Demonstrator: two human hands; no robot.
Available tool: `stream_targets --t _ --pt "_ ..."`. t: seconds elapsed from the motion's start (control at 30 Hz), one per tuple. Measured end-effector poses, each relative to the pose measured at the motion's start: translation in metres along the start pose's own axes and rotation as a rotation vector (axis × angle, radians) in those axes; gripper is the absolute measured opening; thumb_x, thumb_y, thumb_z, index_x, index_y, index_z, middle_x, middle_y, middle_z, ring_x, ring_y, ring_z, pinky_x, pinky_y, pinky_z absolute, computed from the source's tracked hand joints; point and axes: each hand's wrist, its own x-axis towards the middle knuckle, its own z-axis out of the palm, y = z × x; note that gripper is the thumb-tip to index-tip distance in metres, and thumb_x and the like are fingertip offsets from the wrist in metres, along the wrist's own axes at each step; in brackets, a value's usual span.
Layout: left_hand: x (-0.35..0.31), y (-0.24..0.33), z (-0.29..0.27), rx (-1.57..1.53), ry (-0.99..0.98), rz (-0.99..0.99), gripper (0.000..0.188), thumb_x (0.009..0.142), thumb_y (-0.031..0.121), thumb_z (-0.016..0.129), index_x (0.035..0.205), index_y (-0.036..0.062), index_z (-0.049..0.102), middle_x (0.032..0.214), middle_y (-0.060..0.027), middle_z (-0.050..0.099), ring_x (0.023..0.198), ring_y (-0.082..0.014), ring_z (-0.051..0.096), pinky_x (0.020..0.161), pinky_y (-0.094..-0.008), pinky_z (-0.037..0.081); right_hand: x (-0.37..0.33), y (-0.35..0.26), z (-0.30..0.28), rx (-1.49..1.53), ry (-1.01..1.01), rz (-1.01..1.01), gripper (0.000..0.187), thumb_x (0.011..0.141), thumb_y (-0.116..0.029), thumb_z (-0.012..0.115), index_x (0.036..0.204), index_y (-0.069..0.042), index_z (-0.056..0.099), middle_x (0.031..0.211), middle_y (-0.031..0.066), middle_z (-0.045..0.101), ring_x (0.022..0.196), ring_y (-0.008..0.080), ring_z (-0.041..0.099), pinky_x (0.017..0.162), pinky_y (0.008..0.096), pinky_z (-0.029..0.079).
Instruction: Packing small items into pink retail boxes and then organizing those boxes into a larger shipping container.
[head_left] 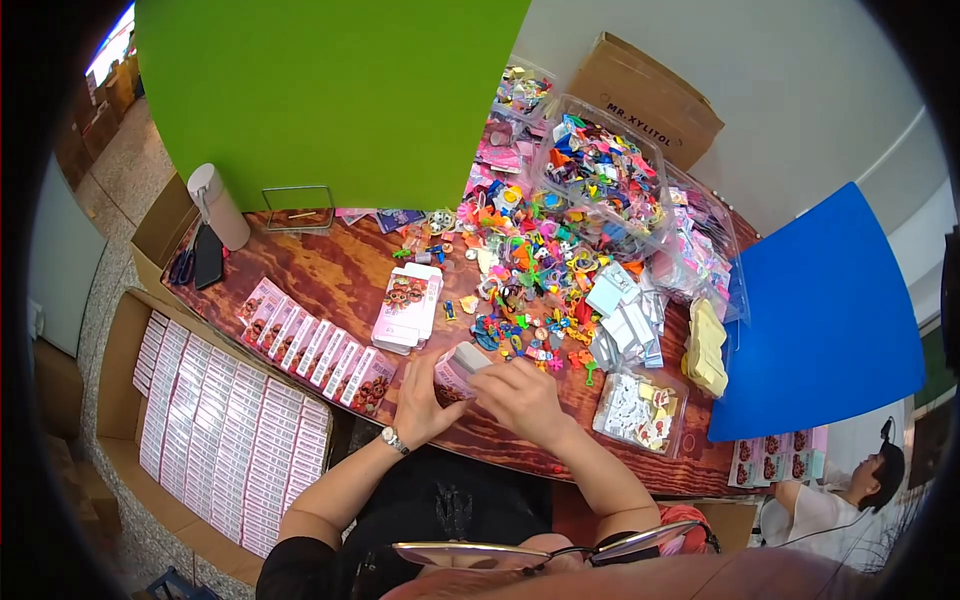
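Observation:
Near the front edge of the table, my left hand [426, 405] is wrapped round a small pink cardboard box [455, 372] with its pale end tilted up. At that end the bent fingers of my right hand [518, 397] press against the pale flap; whether they also pinch something small is hidden. Just beyond my left hand lies a stack of flattened pink-and-white boxes [408, 300]. To its left stands a row of filled-out pink boxes [315, 345], side by side. Past my hands spreads a heap of small colourful plastic toys [535, 260].
A large carton [215, 545] packed with pink boxes sits at the left. Clear tubs [660, 190], white cards [628, 325] and a tray of white pieces [640, 412] are on the right. A blue panel [820, 320] and green panel [320, 100] border the table. Another person [830, 510] sits far right.

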Motion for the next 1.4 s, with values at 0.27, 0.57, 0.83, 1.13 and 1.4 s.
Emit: stream_targets --t 0.27,0.57,0.83,1.13,1.4 --pt "0.003 0.003 0.003 0.020 0.009 0.006 0.080 0.069 0.022 0.087 0.134 -0.0007 0.047 0.119 -0.0201 0.058 0.109 -0.0383 0.056 0.094 -0.0453 0.047 0.000 0.131 0.049 -0.015 -0.001 0.530 0.027 0.087 -0.018 0.073 0.111 -0.006 0.067 0.089 0.0098 0.072 0.082 0.0278 0.071 0.071 0.0393 0.055" --pt "0.004 0.004 0.003 -0.025 -0.037 -0.053 0.080 0.069 0.023 0.087 0.134 -0.0014 0.047 0.124 -0.0207 0.058 0.114 -0.0388 0.056 0.097 -0.0455 0.047 0.018 0.140 0.032 -0.096 -0.279 0.643 0.039 0.087 -0.022 0.074 0.123 -0.015 0.060 0.092 0.0147 0.071 0.086 0.0349 0.069 0.076 0.0439 0.055" --pt "0.009 0.003 0.014 -0.143 -0.074 -0.168 0.086 0.068 0.025 0.088 0.139 0.0007 0.045 0.127 -0.0211 0.057 0.121 -0.0388 0.054 0.103 -0.0462 0.044 0.031 0.104 -0.043 0.238 -0.117 0.561 0.031 0.093 -0.007 0.067 0.123 -0.004 0.063 0.082 0.0062 0.066 0.071 0.0124 0.063 0.067 0.0281 0.053" --pt "0.007 -0.003 0.016 -0.149 -0.106 -0.216 0.087 0.068 0.028 0.089 0.137 -0.0012 0.045 0.127 -0.0233 0.057 0.121 -0.0388 0.055 0.103 -0.0461 0.045 0.035 0.085 -0.053 0.513 -0.160 0.811 0.028 0.095 -0.011 0.069 0.121 -0.003 0.064 0.080 0.0038 0.069 0.072 0.0078 0.065 0.064 0.0267 0.052" --pt "0.003 -0.006 0.016 -0.139 -0.086 -0.209 0.085 0.068 0.030 0.088 0.135 -0.0011 0.045 0.125 -0.0228 0.057 0.119 -0.0392 0.055 0.102 -0.0467 0.045 0.031 0.086 -0.045 0.151 0.013 0.485 0.025 0.090 -0.008 0.069 0.114 -0.004 0.067 0.088 0.0144 0.071 0.077 0.0274 0.071 0.067 0.0358 0.055"
